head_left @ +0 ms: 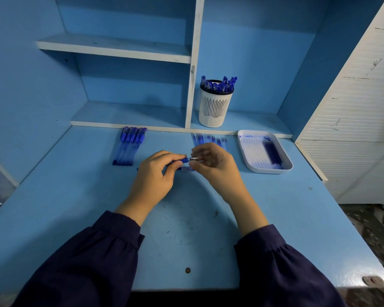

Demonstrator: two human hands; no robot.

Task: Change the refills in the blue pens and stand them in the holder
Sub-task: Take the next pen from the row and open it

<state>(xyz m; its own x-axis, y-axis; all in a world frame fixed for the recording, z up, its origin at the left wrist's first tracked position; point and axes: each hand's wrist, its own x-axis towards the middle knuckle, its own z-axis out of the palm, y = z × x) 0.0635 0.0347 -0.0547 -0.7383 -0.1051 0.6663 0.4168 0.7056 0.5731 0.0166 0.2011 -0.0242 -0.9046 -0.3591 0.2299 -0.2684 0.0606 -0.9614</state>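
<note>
My left hand (157, 171) grips a blue pen (182, 160) by its barrel over the middle of the desk. My right hand (213, 161) pinches the pen's metal tip end (194, 159) with its fingertips. A pen cap (185, 168) lies on the desk just under the hands. Several capped blue pens (129, 146) lie in a row at the back left. A row of loose refills (208, 139) lies behind my right hand, partly hidden by it. The white slotted holder (214, 107) stands on the low shelf with several blue pens in it.
A white tray (244, 149) with used refills sits at the back right of the blue desk (186, 240). White shelf dividers rise behind. A white slatted panel (353, 107) bounds the right side. Dark specks mark the desk's middle.
</note>
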